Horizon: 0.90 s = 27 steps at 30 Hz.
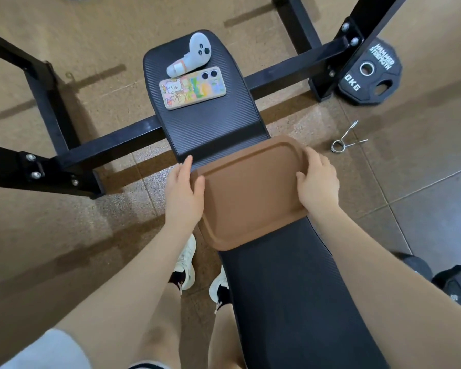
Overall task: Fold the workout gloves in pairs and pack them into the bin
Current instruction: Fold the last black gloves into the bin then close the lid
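While both palms press against its short sides, a brown lid (250, 193) lies flat across the black weight bench (298, 302), slightly askew, its corners overhanging both long edges of the pad. The left hand (183, 194) is open and flattened along the lid's left rim, fingers extended forward and the thumb resting on top of the raised border. The right hand (318, 182) is loosely curled over the right rim, fingers bent downward around the edge and the thumb lying on the top surface. Whatever sits beneath the lid is hidden, and no gloves show. Toward the far end of the bench, a phone in a colourful cartoon case (192, 89) lies face down, with a white handheld controller (190, 54) just beyond it, almost touching. On the floor to the right of the bench rest a metal spring collar (345, 139) and a black weight plate (370, 73), propped against the black rack frame (357, 41).
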### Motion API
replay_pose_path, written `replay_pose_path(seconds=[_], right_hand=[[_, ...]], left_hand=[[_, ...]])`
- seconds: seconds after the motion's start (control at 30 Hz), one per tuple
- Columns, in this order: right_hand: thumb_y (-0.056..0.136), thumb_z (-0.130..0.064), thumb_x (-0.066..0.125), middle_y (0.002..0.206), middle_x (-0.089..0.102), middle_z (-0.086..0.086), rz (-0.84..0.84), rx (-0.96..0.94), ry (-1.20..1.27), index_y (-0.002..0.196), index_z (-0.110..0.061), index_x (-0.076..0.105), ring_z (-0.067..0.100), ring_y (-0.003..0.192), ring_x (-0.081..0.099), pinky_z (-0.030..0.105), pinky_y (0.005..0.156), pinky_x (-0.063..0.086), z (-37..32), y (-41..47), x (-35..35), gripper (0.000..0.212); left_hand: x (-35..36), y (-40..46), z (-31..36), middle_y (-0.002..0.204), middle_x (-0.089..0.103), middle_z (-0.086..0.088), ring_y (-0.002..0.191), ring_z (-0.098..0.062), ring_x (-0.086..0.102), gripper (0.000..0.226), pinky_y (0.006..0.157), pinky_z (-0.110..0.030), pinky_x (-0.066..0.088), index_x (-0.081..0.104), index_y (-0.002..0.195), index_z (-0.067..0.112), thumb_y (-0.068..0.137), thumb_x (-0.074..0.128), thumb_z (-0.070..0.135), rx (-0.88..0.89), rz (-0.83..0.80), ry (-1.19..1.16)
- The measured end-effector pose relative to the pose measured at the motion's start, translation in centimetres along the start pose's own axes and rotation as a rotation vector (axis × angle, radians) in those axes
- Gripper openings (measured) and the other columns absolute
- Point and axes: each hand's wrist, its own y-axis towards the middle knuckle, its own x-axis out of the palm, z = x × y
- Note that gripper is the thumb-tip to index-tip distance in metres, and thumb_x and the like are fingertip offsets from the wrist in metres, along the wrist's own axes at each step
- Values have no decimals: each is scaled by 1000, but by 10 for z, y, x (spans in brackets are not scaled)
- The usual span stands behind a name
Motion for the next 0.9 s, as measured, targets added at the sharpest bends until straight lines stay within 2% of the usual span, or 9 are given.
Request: replay_pose_path(seconds=[0.13,0.23,0.33,0.47,0.57,0.67,0.73,0.83,0.9], right_hand=[[97,-22,40,137,42,18,-62,-46,142,137,-12,37,36,122,44,44,101,36,-22,33,7,41],[98,-30,37,130,47,18,-59,53,242,125,-9,46,35,117,47,38,95,37,-25,51,16,36],[97,-33,40,123,54,17,12,19,226,117,-4,52,31,112,50,31,87,35,-17,54,20,37],[95,-27,45,117,58,13,57,-13,345,113,-5,55,25,108,53,25,86,34,-6,47,12,30],[93,-27,48,123,55,15,141,58,334,120,-5,52,30,115,49,34,93,36,5,24,10,35],[95,-30,46,135,46,17,98,251,317,135,-6,39,34,122,45,41,102,34,23,-16,19,47],[96,-33,42,134,47,13,-8,425,491,135,-8,37,31,121,49,40,102,41,29,-42,26,46],[98,-31,41,120,55,6,-115,723,1009,129,-11,42,22,101,61,33,83,54,29,-61,26,37],[97,-28,45,109,58,3,-147,810,1139,124,-12,45,17,88,63,29,74,54,31,-60,22,31]], left_hand=[[7,32,12,122,59,-7,107,-17,52,34,90,-30,40,59,118,15,96,37,30,99,-123,127],[16,39,6,110,64,-9,97,-23,60,36,82,-37,50,60,111,14,97,33,34,157,-71,248],[24,37,-3,98,64,-10,86,-25,62,36,74,-42,54,57,102,12,97,30,34,240,46,332],[21,31,0,123,57,-9,111,-22,54,34,93,-35,44,48,122,12,95,38,29,178,105,175],[15,13,1,141,41,-11,130,-22,38,46,109,-33,28,32,137,9,95,38,27,-65,207,-131],[17,-28,5,142,41,-8,130,-24,41,48,110,-39,32,27,139,14,97,32,35,-423,109,-371],[19,-61,3,136,49,-9,121,-28,50,44,102,-41,41,31,136,13,97,34,33,-523,-52,-374],[20,-83,-8,128,51,-9,94,-31,64,37,73,-35,58,34,132,16,96,42,18,-694,-251,-563],[17,-85,-13,125,52,-8,79,-30,67,42,61,-27,60,35,133,20,94,46,10,-765,-331,-708]])
